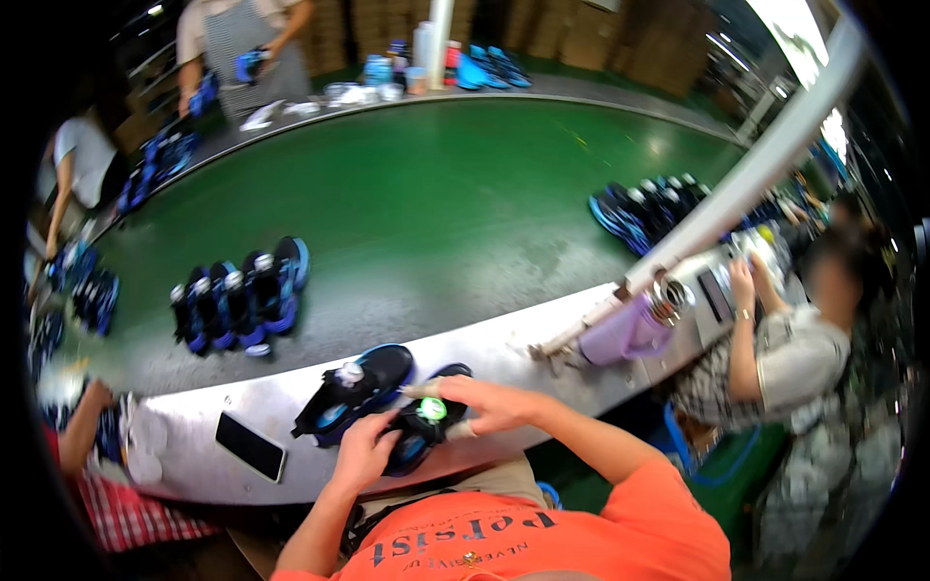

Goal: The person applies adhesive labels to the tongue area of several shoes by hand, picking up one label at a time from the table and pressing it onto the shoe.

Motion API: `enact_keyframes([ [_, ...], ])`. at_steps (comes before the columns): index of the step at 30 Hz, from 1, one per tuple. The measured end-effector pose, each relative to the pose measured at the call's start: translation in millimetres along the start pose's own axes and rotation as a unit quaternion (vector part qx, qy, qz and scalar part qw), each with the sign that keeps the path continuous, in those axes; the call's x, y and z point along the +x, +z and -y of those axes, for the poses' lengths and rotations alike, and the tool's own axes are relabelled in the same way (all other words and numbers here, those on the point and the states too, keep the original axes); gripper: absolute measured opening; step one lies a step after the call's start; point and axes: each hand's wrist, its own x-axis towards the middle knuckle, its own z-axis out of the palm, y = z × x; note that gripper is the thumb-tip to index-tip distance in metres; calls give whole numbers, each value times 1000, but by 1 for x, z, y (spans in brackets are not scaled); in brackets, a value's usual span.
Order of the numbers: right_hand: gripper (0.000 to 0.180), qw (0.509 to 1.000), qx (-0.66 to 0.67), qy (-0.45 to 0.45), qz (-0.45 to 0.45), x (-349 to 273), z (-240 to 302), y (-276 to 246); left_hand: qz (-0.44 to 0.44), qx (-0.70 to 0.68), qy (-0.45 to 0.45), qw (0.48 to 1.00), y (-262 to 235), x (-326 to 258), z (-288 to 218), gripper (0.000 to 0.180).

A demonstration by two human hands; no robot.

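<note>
Steadying a black-and-blue fabric sneaker (414, 443) just beyond my orange T-shirt (542, 537), I have both hands on it at the near edge of a pale metal ledge (513, 353). My left hand (364, 453) is curled narrow, fingers and thumb holding the collar on the near left side. My right hand (492, 404) comes in from the right, thumb and forefinger parted to span the shoe, pale coverings at their tips. The sneaker lies between the two, its long axis slanting away from me, heel near and to the left, toe far and to the right; the left hand is nearer the heel, the right nearer the toe. A bright green-white round patch (432, 410) shows on top.

Just left, its black-and-blue mate (380, 372) slants much the same way. Farther left on the ledge lies a black-screened phone (250, 446); well to the right stands a lilac bottle (628, 331).

Beyond, a row of dark sneakers (239, 308) sits at left on a broad green surface (436, 194). At the far side, a person in a striped apron (237, 58) holds blue footwear.
</note>
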Motion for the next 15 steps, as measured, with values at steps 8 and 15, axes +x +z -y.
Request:
enact_keyframes([
  [8, 55, 964, -221, -21, -147, 15, -8, 31, -142, -23, -31, 989, 35, 7, -4, 19],
  [15, 42, 928, -365, 13, -69, 12, 24, 33, -143, -55, -69, 986, 37, 6, 0, 20],
])
